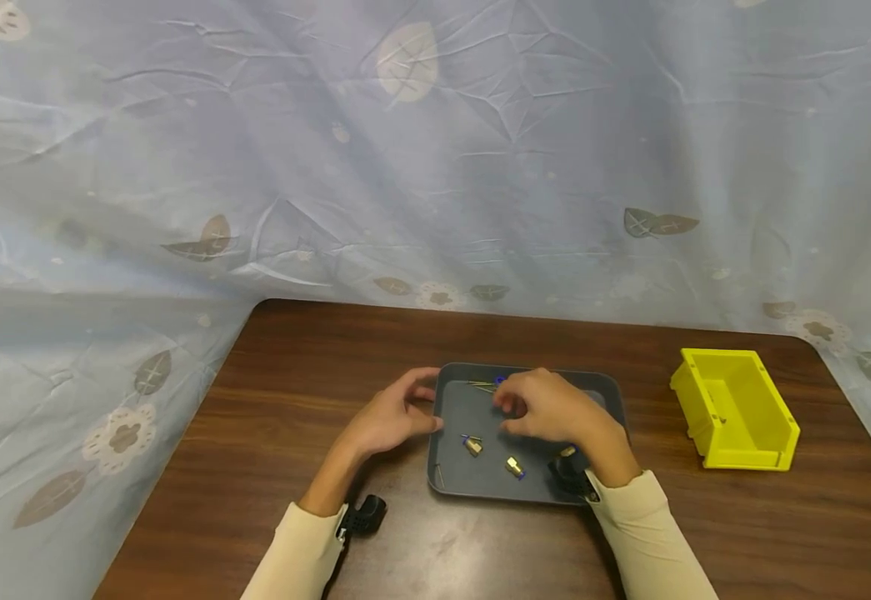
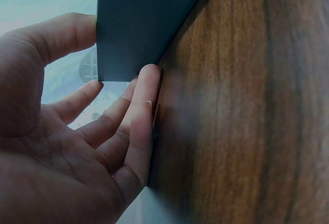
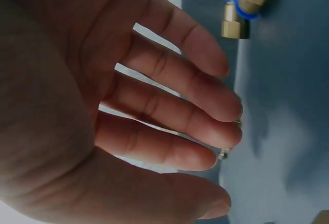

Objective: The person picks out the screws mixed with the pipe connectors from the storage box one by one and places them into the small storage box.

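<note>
Nearest my head camera, at the bottom edge, come two cream sleeves (image 1: 292, 554), each with a black wrist unit (image 1: 363, 515). On the left I have the left hand (image 1: 390, 421), its fingers spread from the thumb, which touches the outer wall of the grey tray (image 1: 456, 412); the fingertips rest low by its corner, clamped on nothing. The tray lies flat on the brown table (image 1: 322, 400). Inside it, left to right, I make out a thin pin (image 1: 439, 476), a brass fitting (image 1: 473, 447) beside a small screw, several long screws (image 1: 482, 384) near the far side, and another fitting (image 1: 515, 467) with a blue collar. Over the tray hangs the right hand (image 1: 548, 406), fingers side by side with narrow gaps, thumb well apart; bits of brass show behind the fingertips, and I cannot tell whether they touch. Farther right, the yellow bin (image 1: 748, 459) stands apart on the table.
</note>
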The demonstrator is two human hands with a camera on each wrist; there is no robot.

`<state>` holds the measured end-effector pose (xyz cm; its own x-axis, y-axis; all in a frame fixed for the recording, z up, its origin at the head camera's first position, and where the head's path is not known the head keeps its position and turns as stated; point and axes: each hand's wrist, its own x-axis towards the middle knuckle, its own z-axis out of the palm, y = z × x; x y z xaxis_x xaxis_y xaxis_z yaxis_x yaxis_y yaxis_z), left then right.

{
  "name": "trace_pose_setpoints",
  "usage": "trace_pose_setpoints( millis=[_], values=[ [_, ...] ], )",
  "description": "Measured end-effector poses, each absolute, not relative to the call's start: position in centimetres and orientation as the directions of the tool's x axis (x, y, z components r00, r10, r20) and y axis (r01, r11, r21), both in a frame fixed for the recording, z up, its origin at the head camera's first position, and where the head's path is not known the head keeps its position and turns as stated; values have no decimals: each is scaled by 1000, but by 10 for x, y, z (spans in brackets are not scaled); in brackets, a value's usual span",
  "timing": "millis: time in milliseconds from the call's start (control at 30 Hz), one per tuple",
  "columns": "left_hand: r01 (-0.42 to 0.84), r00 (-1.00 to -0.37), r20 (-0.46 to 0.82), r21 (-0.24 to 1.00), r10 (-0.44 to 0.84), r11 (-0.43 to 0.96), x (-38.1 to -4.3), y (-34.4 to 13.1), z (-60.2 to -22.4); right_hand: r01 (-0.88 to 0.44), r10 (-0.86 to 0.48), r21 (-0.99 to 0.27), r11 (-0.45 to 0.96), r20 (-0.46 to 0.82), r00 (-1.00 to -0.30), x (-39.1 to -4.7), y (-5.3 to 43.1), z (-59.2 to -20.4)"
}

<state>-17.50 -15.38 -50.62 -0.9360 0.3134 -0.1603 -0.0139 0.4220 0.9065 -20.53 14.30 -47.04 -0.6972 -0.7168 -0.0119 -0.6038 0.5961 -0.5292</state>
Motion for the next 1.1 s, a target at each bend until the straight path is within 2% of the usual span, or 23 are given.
trace_pose_setpoints(
  millis=[267, 533, 767, 1100],
  values=[
    [-21, -933, -161, 917, 322, 397, -176, -148, -505, -598, -749, -568, 565, -50, -660, -211, 143, -478],
    [-16, -932, -153, 923, 329, 385, -178, -150, -503, -618, -806, -619, 485, -41, -591, -223, 137, -484],
    [-24, -935, -162, 916, 315, 401, -176, -153, -504, -669, -853, -605, 431, -33, -520, -227, 120, -492],
    [-22, -934, -159, 920, 321, 392, -174, -156, -503, -662, -837, -578, 476, -68, -543, -229, 106, -496]
  ],
)
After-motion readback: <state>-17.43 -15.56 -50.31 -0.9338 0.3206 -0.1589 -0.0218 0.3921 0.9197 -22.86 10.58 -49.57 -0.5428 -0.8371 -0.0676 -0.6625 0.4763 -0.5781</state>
